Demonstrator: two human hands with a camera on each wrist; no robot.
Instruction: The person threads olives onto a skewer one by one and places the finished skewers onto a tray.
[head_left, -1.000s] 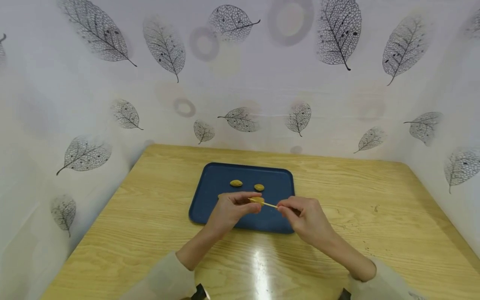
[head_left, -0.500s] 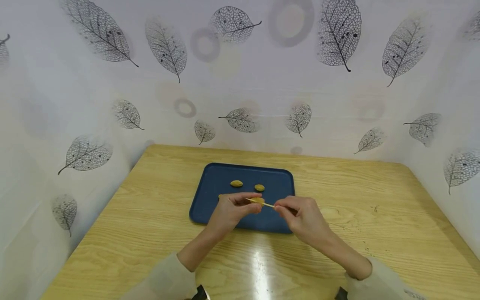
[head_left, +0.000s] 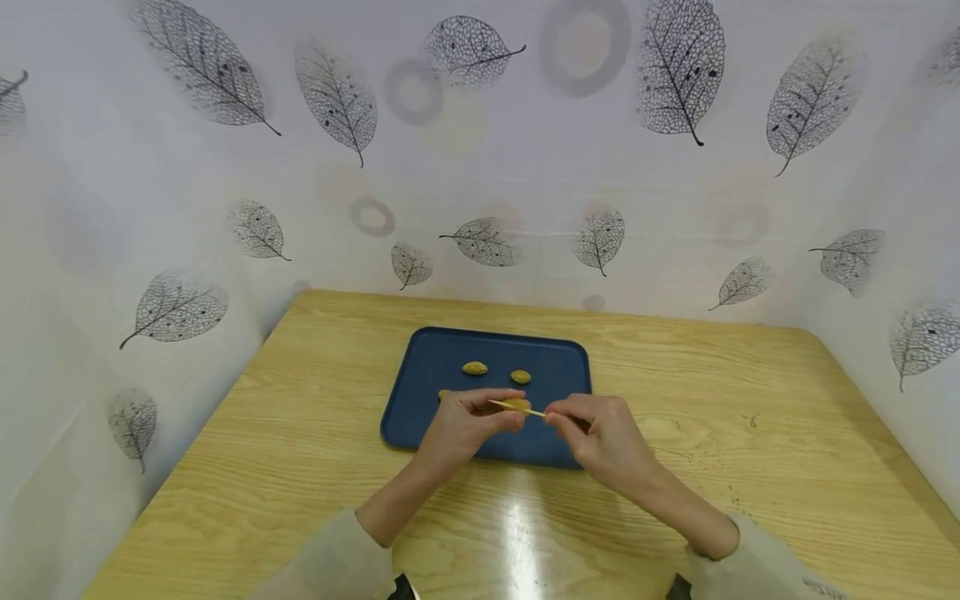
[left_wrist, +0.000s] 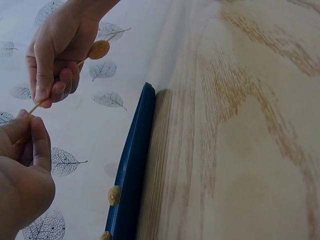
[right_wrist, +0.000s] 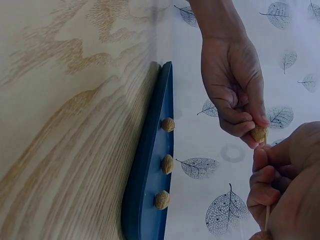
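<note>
My left hand [head_left: 459, 429] pinches a wrinkled yellow-brown oval piece [head_left: 516, 404], like a dried fruit, between thumb and fingers above the tray. A thin wooden skewer [head_left: 534, 412] runs from it to my right hand [head_left: 607, 437], whose thumb and fingertips pinch the stick. In the head view the pointed end crosses the held piece and reaches past it to the left. On the skewer's other end, behind my right hand, sits another brown piece [left_wrist: 98, 49], seen in the left wrist view. The two hands' fingertips are close together.
A blue tray [head_left: 408, 429] lies on the wooden table [head_left: 300, 433]. Several similar pieces rest on it, including one at the back left [head_left: 475, 368] and one to its right [head_left: 521, 377]; another is partly hidden by my left hand. Leaf-patterned walls [head_left: 525, 167] enclose the table.
My right hand has shifted slightly left, toward my left hand, and the skewer's tip has moved further left across the held piece. My left hand keeps its grip almost still.
</note>
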